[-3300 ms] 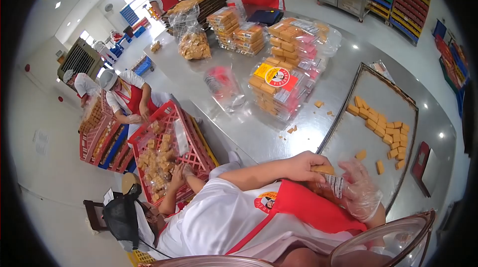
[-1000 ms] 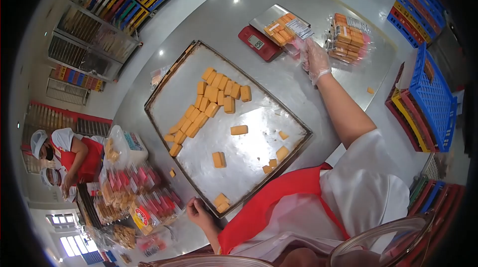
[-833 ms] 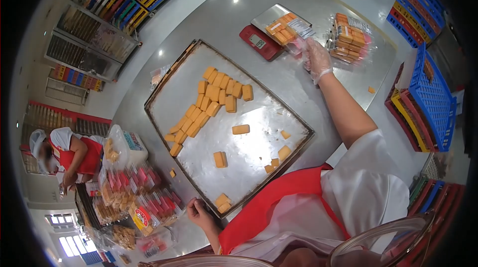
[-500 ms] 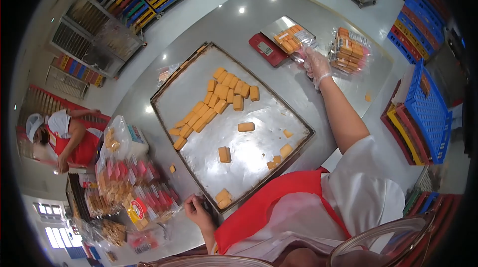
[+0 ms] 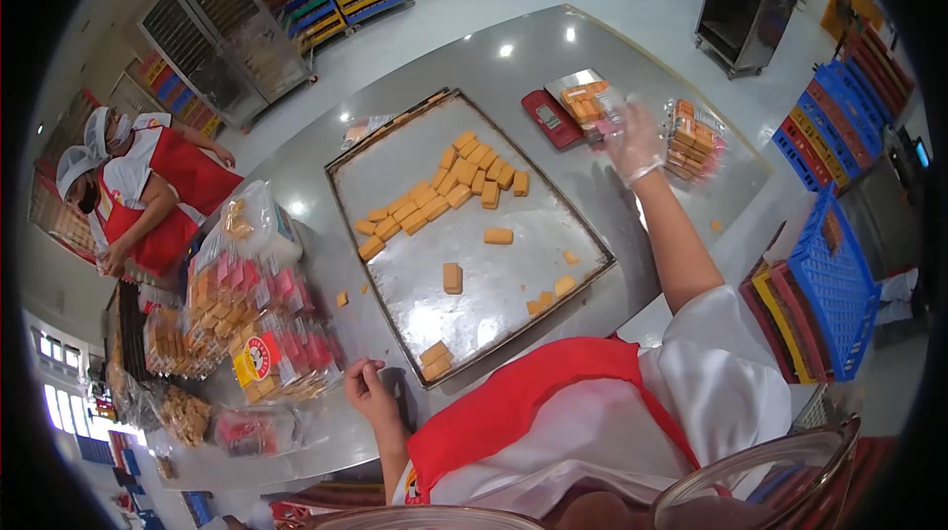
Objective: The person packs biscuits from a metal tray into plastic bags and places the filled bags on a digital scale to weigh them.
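Note:
My right hand [image 5: 635,143], in a clear plastic glove, is beside a clear pack of biscuits [image 5: 590,103] on a red digital scale [image 5: 551,119]. Motion smears its fingers, so I cannot tell whether they grip the pack's end. To its right, more packed biscuits [image 5: 694,140] lie on the steel table. My left hand [image 5: 367,390] is bare, with curled fingers and nothing visible in them, at the near left corner of a large metal baking tray [image 5: 513,308]. Rectangular biscuits [image 5: 434,199] lie in a cluster on the tray, with a few loose ones and broken bits nearer me.
Filled biscuit packs [image 5: 281,347] are heaped left of the tray, beside a plastic tub [image 5: 267,224]. Two co-workers in red aprons [image 5: 168,224] stand at the far left. Stacked crates [image 5: 825,283] are at my right. A metal rack [image 5: 748,1] stands beyond the table.
My view has shifted, and a second co-worker now shows at the left. My right hand, which was at the pack's end on the scale, is now raised slightly and blurred. My left hand remains curled.

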A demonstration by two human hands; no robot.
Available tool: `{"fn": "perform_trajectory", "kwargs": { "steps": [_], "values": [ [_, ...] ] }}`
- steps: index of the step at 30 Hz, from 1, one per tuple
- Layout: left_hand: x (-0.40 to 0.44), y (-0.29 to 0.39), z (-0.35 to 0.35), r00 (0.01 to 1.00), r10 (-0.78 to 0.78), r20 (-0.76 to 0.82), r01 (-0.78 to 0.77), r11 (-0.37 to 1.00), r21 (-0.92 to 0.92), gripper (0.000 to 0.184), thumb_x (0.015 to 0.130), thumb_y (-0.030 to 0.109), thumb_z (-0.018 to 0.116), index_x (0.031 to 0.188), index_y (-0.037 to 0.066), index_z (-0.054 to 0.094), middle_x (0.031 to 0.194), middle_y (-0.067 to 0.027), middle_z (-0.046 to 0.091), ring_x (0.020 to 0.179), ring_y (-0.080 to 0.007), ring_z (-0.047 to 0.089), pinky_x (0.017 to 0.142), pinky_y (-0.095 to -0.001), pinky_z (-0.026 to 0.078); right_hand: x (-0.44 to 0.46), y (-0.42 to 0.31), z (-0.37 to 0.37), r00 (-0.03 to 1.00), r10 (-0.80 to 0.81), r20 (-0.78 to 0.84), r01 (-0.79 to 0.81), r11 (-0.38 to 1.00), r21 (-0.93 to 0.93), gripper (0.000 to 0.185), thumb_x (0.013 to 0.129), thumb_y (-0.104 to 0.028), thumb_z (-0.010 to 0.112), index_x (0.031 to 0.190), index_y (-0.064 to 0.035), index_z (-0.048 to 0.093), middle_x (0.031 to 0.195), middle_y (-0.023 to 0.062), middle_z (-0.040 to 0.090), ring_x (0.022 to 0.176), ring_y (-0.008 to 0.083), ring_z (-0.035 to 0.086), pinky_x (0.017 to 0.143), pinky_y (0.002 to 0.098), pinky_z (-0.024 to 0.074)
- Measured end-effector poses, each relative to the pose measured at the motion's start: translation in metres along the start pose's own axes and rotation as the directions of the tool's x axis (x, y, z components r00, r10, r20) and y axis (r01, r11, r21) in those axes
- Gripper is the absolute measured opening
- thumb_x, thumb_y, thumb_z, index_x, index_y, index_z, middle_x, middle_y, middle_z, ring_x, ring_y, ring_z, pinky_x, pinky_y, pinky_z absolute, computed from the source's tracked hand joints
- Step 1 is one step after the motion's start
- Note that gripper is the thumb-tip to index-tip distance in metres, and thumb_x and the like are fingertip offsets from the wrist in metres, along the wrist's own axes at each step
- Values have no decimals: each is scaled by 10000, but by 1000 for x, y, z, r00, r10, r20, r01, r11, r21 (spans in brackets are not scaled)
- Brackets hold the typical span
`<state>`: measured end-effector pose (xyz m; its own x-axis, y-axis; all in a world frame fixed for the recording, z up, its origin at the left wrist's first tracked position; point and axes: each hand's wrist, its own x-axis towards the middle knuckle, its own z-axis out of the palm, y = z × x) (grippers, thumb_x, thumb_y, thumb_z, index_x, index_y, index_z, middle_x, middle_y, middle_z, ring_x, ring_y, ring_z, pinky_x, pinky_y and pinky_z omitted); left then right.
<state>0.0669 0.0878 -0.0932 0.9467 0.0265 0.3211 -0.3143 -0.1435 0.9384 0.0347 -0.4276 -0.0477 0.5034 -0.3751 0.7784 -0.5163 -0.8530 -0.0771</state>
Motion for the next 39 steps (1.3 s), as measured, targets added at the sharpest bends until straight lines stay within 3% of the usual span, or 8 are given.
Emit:
{"fn": "perform_trajectory", "kwargs": {
  "steps": [3,7,15,23,25,31,34,39],
  "values": [
    [-5,-24,-6,978,-206,-20,197,958,-209,81,846,75,494,886,10,523,769,-73,562,720,-126,530,698,-250,425,-7,-7,12,955,34,295,-2,994,-108,408,755,-306,546,1137,-167,508,1195,124,445,1108,299,417,920,428,334],
    [0,3,-1,999,-5,50,8,998,-65,78,842,67,500,886,7,522,784,-73,563,731,-127,536,704,-251,429,12,5,36,927,-12,376,38,997,-61,209,741,-198,521,940,-166,574,1029,60,555,1031,246,489,860,461,348],
    [10,30,6,997,27,70,-27,1000,5,74,837,50,495,882,6,534,830,-73,570,801,-132,542,739,-260,426,77,-60,-47,982,-134,130,74,919,388,125,783,-145,491,862,-67,549,738,144,571,692,325,560,609,385,444],
    [34,83,67,929,70,364,224,676,-702,729,692,299,694,1251,74,283,1121,-95,479,1061,-204,466,899,-360,378,27,-204,-130,890,-286,355,-290,247,925,82,842,-112,501,846,-31,510,681,98,565,603,178,547,561,302,437],
    [34,94,83,931,-13,365,300,599,-743,675,715,174,677,1250,76,278,1120,-96,487,1063,-215,476,896,-377,391,3,-229,-123,810,-354,467,-492,22,870,46,839,-70,499,849,-26,503,669,53,563,604,118,524,573,268,440],
    [29,88,79,941,-246,231,336,616,-712,615,735,-99,546,1249,82,262,1120,-97,495,1034,-217,504,874,-349,433,-34,-250,-106,896,-193,399,-443,-352,825,113,801,-53,546,883,5,493,830,30,511,710,89,508,622,217,445],
    [30,90,76,959,-193,207,282,590,-756,686,733,-94,548,1295,104,208,1170,-111,450,1069,-212,472,886,-347,426,-36,-232,-115,735,-386,557,-663,-239,710,175,768,-52,588,916,-13,503,919,50,492,809,102,502,677,231,444],
    [25,103,78,992,-57,113,116,760,-640,857,720,-83,556,1355,181,44,1270,-119,330,1140,-213,395,922,-345,385,-34,-218,-124,899,-434,62,-39,62,997,233,739,-68,617,949,-63,517,1021,85,467,937,154,475,797,310,409]
  ]
}}
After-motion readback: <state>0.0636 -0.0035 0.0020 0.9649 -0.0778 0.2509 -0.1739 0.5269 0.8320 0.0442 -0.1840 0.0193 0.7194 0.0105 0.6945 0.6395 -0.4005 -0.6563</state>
